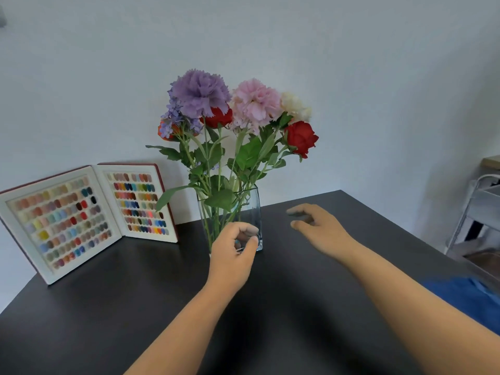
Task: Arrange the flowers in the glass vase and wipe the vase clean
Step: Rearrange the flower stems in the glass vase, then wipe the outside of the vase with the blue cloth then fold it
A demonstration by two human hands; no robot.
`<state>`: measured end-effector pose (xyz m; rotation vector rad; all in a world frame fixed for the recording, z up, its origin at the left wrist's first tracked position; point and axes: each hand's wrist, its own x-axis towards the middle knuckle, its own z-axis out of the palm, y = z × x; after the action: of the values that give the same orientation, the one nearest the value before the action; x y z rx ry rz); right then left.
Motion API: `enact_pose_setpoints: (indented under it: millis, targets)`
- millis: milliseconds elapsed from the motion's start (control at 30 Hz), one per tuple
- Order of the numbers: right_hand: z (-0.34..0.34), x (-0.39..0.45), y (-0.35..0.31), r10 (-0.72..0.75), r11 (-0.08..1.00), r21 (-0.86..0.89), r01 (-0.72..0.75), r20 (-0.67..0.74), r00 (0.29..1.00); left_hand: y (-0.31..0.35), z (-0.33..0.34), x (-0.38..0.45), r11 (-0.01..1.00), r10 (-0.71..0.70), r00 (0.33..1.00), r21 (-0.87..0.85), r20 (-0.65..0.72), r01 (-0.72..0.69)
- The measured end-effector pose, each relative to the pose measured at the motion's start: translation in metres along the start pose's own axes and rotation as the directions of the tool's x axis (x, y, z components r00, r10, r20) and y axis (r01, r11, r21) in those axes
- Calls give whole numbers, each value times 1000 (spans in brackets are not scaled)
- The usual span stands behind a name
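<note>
A square glass vase [253, 209] stands on the black table [108, 307] near the wall. It holds a bunch of flowers [230, 112]: purple, pink, cream and red blooms on green stems. My left hand [232, 253] is in front of the vase's lower part, with its fingers curled towards the thumb at the glass. Whether it grips the vase I cannot tell. To the right of the vase, my right hand [316, 226] hovers above the table, apart from the glass, with fingers spread and nothing in it. No cloth is in view.
An open book of coloured nail samples [81, 215] leans against the wall, left of the vase. A metal trolley [476, 212] stands beyond the table's right edge. Blue fabric [468, 299] shows at the right.
</note>
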<state>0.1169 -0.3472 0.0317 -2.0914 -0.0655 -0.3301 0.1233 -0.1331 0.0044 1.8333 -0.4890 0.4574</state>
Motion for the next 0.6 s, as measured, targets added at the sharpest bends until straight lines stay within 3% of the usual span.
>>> enact_pose_setpoints:
  millis: [167,400,500,600]
  targets:
    - [-50,-43,22,-36,978,-205,40,22,999,19,41,-11,991,-71,987,-102,146,86]
    - [-121,-99,73,66,920,-380,-95,-88,994,40,108,-37,975,-167,933,-88,318,205]
    - [-144,-121,94,132,890,-424,-170,-117,984,47,138,-47,983,-167,899,0,405,183]
    - [-161,-141,117,196,834,-498,-239,-138,971,52,171,-58,964,-199,835,255,513,73]
